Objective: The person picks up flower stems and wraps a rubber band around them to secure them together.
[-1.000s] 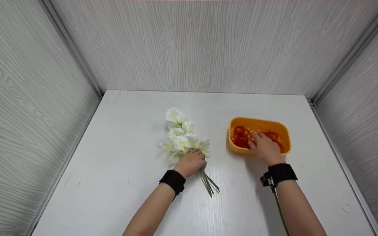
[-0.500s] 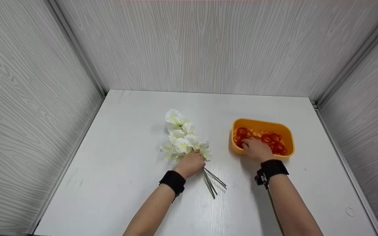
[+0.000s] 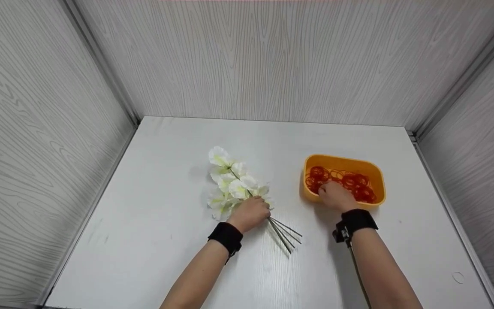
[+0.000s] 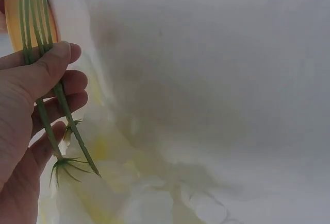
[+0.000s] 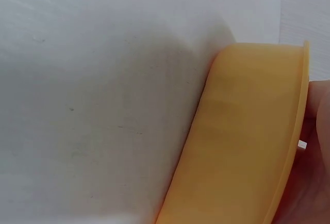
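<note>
My left hand (image 3: 250, 213) grips the green stems (image 4: 37, 28) of several white artificial flowers (image 3: 238, 189) with pale yellow centres. In the left wrist view the thumb pinches the stems against the fingers. The blooms point away from me over the table, and the stem ends fan out toward the front right. My right hand (image 3: 337, 196) reaches over the near rim of an orange plastic box (image 3: 341, 161) into red rubber bands (image 3: 360, 186). Its fingertips are hidden among the bands, so I cannot tell whether they hold any. In the right wrist view the box wall (image 5: 237, 131) covers most of that hand.
White table (image 3: 152, 171) under everything, closed in by wood-grain panels at the back (image 3: 264, 60), left (image 3: 37, 128) and right (image 3: 478, 141). Both wrists wear black straps, and a cable (image 3: 358, 274) runs along the right forearm.
My right hand has moved slightly left and sunk deeper into the rubber bands. Between my left fingers the flowers have turned: blooms swing left, stem ends swing right and spread.
</note>
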`<act>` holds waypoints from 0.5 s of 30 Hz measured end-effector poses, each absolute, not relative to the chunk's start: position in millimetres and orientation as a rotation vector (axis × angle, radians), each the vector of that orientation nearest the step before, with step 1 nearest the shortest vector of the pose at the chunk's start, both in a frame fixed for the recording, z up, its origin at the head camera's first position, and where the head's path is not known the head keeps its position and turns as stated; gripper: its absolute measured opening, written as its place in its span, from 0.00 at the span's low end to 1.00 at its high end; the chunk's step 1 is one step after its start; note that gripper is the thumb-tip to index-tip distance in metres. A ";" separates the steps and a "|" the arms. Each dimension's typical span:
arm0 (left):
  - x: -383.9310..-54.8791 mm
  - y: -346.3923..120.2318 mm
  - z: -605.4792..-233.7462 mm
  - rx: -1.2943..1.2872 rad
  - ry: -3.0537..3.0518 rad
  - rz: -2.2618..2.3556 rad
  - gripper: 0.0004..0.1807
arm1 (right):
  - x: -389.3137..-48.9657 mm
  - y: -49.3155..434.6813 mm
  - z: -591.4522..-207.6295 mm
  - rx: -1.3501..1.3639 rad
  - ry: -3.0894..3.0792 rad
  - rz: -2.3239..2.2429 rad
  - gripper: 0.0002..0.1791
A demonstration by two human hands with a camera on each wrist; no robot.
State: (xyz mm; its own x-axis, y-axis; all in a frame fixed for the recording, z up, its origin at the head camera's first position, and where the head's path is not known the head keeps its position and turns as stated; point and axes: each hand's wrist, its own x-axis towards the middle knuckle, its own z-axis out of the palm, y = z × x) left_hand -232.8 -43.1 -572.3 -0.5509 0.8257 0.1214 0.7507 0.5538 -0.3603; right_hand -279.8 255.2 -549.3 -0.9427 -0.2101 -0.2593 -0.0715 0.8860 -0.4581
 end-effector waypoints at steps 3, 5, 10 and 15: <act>-232.7 -42.7 -569.5 -1.325 -2.541 0.346 0.12 | -279.3 255.4 -549.1 -0.162 2.727 -0.688 0.16; -232.8 -42.7 -568.5 -1.336 -2.553 0.305 0.11 | -278.9 255.5 -548.7 -0.127 2.725 -0.712 0.15; -234.0 -44.2 -566.6 -1.332 -2.584 0.237 0.11 | -277.8 256.2 -546.1 -0.131 2.859 -0.715 0.09; -235.0 -46.6 -564.1 -1.295 -2.637 0.218 0.13 | -274.2 257.2 -542.7 -0.170 3.041 -0.715 0.10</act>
State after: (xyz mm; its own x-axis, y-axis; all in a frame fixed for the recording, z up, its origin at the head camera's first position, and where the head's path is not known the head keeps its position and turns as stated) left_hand -235.0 -46.6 -564.1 -0.5981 0.7939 0.1095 0.7651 0.6063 -0.2169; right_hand -274.2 257.2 -542.7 -0.9940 -0.1083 0.0125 -0.1026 0.8898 -0.4447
